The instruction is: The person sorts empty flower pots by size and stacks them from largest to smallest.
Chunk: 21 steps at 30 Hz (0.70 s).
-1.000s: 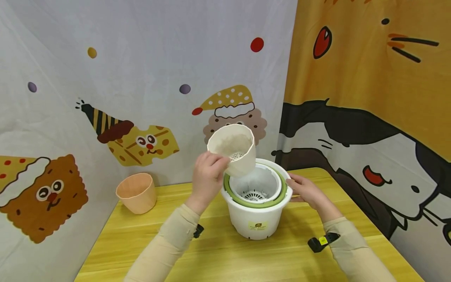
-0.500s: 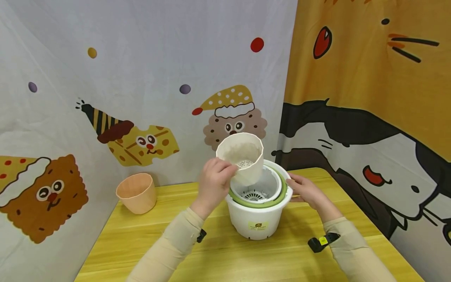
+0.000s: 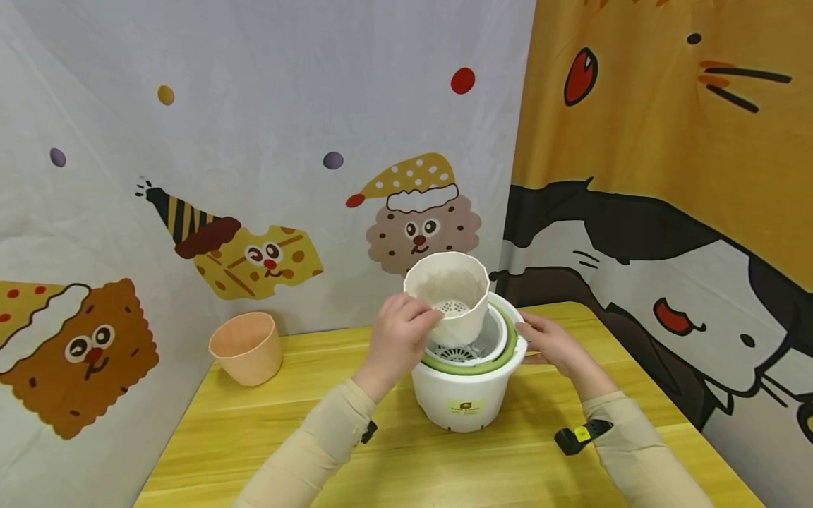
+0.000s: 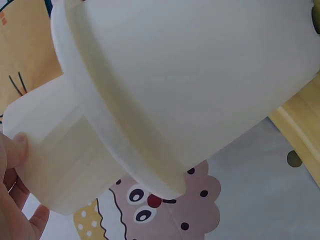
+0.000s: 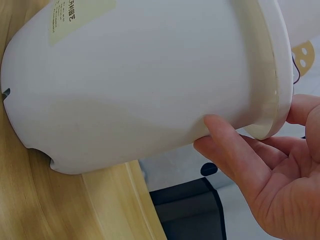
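**Cream pot held above a larger white pot**

Nearest, two sleeved arms reached forward over a wooden table (image 3: 305, 444). The left hand (image 3: 399, 335) pinched the near left rim of a cream pot (image 3: 452, 286), its grip narrow around the thin wall. The right hand (image 3: 552, 342) held the far right edge of a white pot (image 3: 438, 402), thumb at the rim and fingers against the outer wall.

The cream pot lay to the right of the left hand's grip and slightly beyond it, over the white pot's mouth; the left hand was the nearer one. Its base pointed down toward a slotted white basket (image 3: 494, 328) inside a green ring (image 3: 476, 368) (whether they touched, I cannot tell). Its long axis, base to mouth, stood nearly upright, the mouth tipped toward the viewer.

Farther left stood a peach pot (image 3: 248, 356), and behind everything hung a cartoon-printed cloth (image 3: 254, 106).
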### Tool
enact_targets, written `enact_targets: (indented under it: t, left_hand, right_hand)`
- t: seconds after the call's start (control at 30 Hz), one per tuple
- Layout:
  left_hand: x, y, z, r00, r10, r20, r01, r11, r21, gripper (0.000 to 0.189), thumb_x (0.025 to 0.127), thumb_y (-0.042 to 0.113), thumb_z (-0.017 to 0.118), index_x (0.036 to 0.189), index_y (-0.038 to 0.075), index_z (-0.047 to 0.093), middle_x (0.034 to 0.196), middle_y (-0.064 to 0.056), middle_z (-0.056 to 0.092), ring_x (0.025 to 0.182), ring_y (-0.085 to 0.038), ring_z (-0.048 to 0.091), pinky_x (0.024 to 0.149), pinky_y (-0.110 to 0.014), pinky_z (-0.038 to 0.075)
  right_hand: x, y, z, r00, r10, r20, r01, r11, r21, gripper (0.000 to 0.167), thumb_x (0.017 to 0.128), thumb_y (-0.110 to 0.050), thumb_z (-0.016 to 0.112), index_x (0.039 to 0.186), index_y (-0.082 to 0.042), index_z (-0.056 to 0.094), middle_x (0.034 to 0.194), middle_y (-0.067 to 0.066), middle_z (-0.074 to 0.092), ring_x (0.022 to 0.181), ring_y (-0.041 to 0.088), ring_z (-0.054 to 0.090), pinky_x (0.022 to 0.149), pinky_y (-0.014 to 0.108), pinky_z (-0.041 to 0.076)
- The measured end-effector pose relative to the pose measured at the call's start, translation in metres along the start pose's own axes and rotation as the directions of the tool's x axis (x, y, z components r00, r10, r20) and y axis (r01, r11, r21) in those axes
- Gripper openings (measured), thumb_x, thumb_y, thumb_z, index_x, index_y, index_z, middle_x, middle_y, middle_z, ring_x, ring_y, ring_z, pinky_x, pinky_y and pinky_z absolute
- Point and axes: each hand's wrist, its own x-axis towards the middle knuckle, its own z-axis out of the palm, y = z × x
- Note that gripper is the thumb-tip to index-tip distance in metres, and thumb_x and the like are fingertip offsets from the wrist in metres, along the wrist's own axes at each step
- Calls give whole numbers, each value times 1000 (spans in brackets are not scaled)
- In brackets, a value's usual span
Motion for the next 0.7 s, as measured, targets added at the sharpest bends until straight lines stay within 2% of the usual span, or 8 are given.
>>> enact_targets:
  t: [0.17,0.33,0.7]
  left_hand:
    - [-3,3,3,999,16,43,-16,1000,10,26,74,-10,68,88,11,73,84,0,67,80,-20,60,80,-35,52]
    - [-6,5,5,998,32,60,-33,999,6,29,73,-11,66,88,12,74,84,1,67,80,-18,60,78,-33,52]
    - [-12,9,9,990,14,143,-15,1000,5,28,73,-8,70,88,14,76,85,2,68,84,-18,61,80,-33,51]
  right_hand:
    - [0,0,0,1000,-10,0,10,1000,-3,61,106,-29,47,154,2,26,141,32,44,106,31,64,84,44,57]
    - [1,1,-1,1000,-16,-3,16,1000,-9,61,106,-30,46,154,2,26,141,32,44,106,31,64,83,43,58]
    - [1,2,0,1000,-4,-4,4,1000,-16,62,106,-31,46,154,2,25,143,32,41,109,33,63,83,42,58]
